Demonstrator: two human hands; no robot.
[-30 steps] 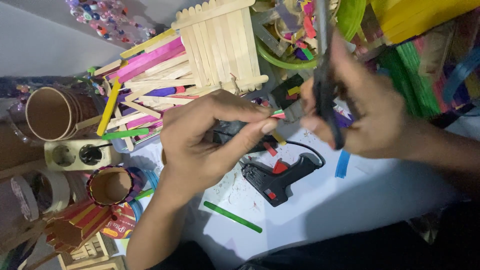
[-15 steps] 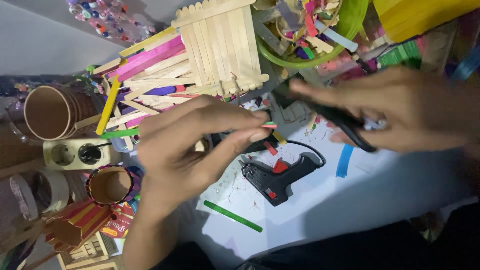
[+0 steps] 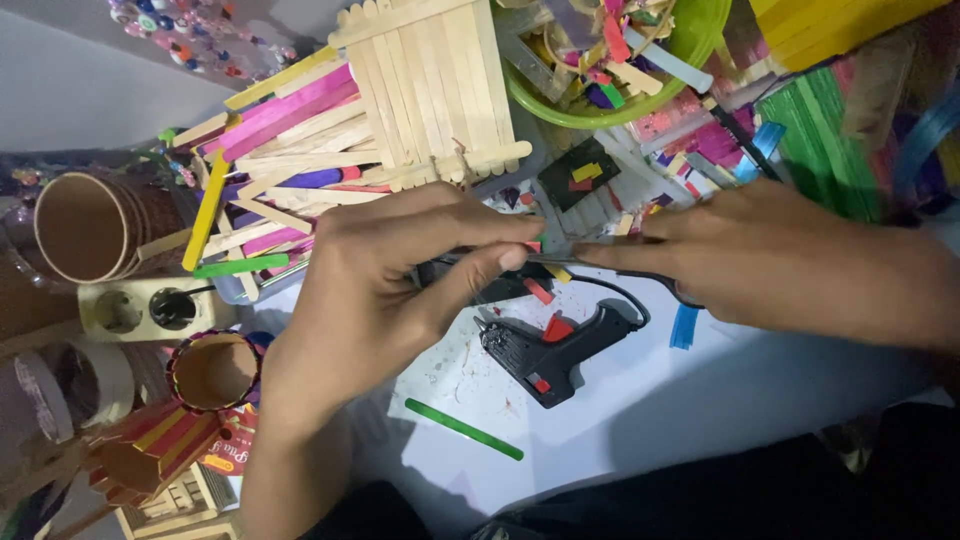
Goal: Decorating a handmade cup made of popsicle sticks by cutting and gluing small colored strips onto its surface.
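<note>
Nearest you on the white sheet (image 3: 640, 420): one green craft stick (image 3: 463, 429), lying flat and loose; beyond it a black glue gun (image 3: 555, 345) on its side, untouched. Above that, your left hand (image 3: 385, 290): thumb and forefinger pinched shut on a small coloured stick piece (image 3: 534, 245), over a dark object you can only partly see. Your right hand (image 3: 780, 260): fingers closed around dark scissors (image 3: 650, 280), blades reaching toward the pinch; how far they gape cannot be told. Keep fingertips back from the blades, you judge. Farther off: a plain-wood stick panel (image 3: 430, 80), a heap of coloured sticks (image 3: 280, 170), a green bowl (image 3: 700, 60) of offcuts.
</note>
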